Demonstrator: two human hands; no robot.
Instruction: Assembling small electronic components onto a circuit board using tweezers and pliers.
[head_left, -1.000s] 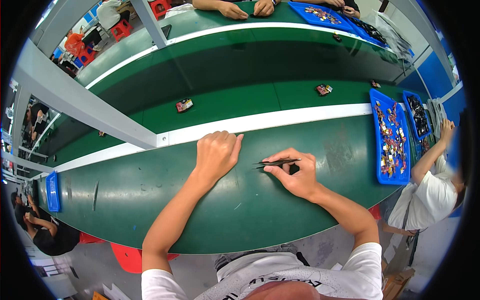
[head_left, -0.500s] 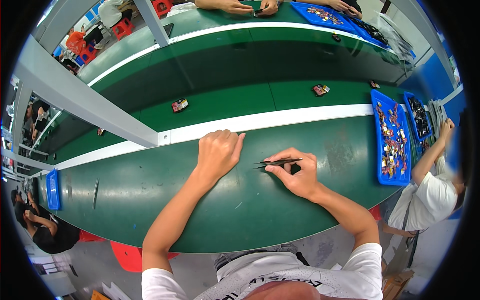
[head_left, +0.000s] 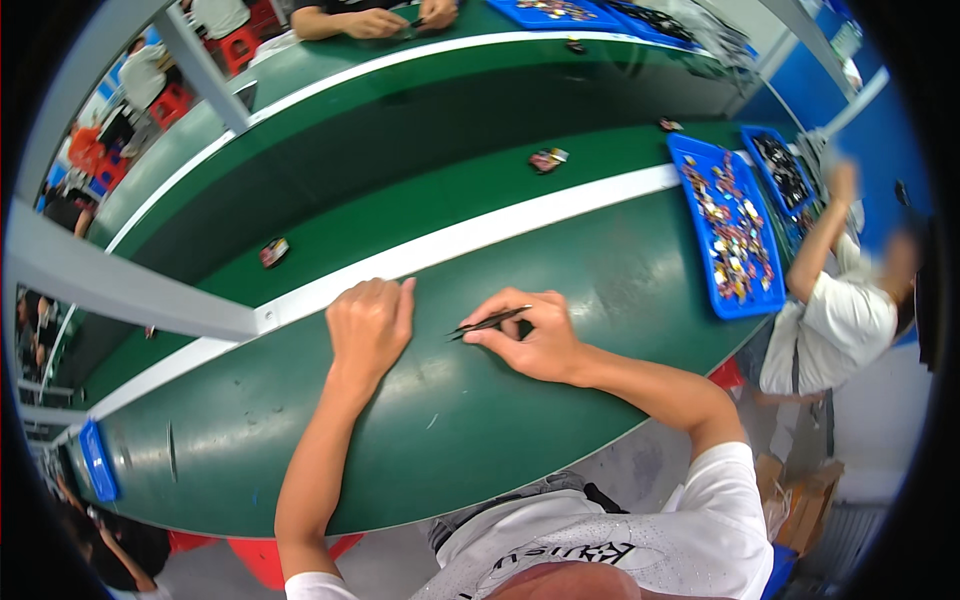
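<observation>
In my right hand (head_left: 535, 338) I hold dark tweezers (head_left: 492, 321) between thumb and fingers. Their thin tips point left, a little above the green worktop (head_left: 390, 450) or on it; I cannot tell which. My left hand (head_left: 368, 325) rests as a fist on the worktop beside the white rail (head_left: 450, 238), its thumb sticking up along the side. Its fingers are curled under, and nothing shows in them. A gap of bare green surface lies between the fist and the tweezer tips.
Beyond the rail, small packets such as a red-and-black one (head_left: 274, 251) and another (head_left: 548, 160) lie on a green belt. A blue tray (head_left: 715, 290) of colourful small pieces stands at right, near a co-worker (head_left: 840, 330). A grey post (head_left: 120, 285) rises at left.
The whole view has turned, so the belt, tray and hands appear shifted left. The tweezer tips look closer together. My left fist stays by the rail. The co-worker's hand at right has risen.
</observation>
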